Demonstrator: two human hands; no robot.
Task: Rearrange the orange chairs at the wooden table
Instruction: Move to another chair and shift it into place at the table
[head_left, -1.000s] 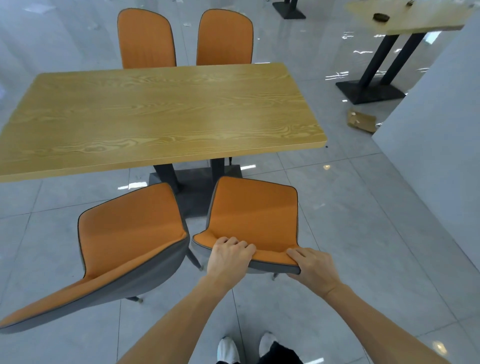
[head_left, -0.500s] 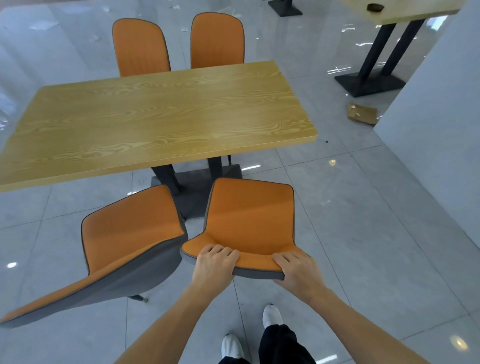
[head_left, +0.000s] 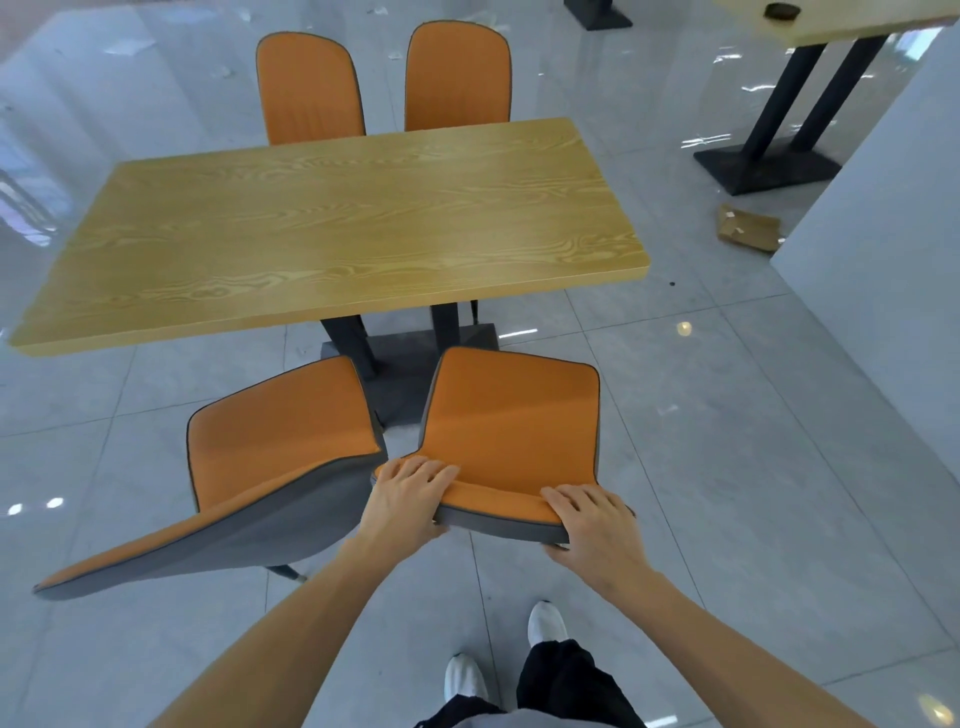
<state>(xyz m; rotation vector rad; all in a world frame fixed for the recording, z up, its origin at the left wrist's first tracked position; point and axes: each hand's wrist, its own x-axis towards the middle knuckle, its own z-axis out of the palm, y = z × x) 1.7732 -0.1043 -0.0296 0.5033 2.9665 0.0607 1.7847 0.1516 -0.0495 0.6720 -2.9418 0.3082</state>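
Observation:
An orange chair with a grey shell (head_left: 511, 421) stands in front of me, on the near side of the wooden table (head_left: 332, 228). My left hand (head_left: 408, 496) grips the top edge of its backrest at the left. My right hand (head_left: 592, 525) grips the same edge at the right. A second orange chair (head_left: 275, 447) stands just to its left, its seat almost touching the held one. Two more orange chairs (head_left: 309, 88) (head_left: 457, 75) are tucked in at the table's far side.
The table's dark pedestal base (head_left: 415, 353) sits just beyond the held chair. A white wall (head_left: 883, 218) rises at the right. A flattened cardboard piece (head_left: 748, 228) lies on the tiled floor near another table's black base (head_left: 763, 166). My white shoes (head_left: 545, 623) are below.
The held chair has come back towards me and away from the table, with both hands still on its backrest. I have stepped back, and one foot has moved forward.

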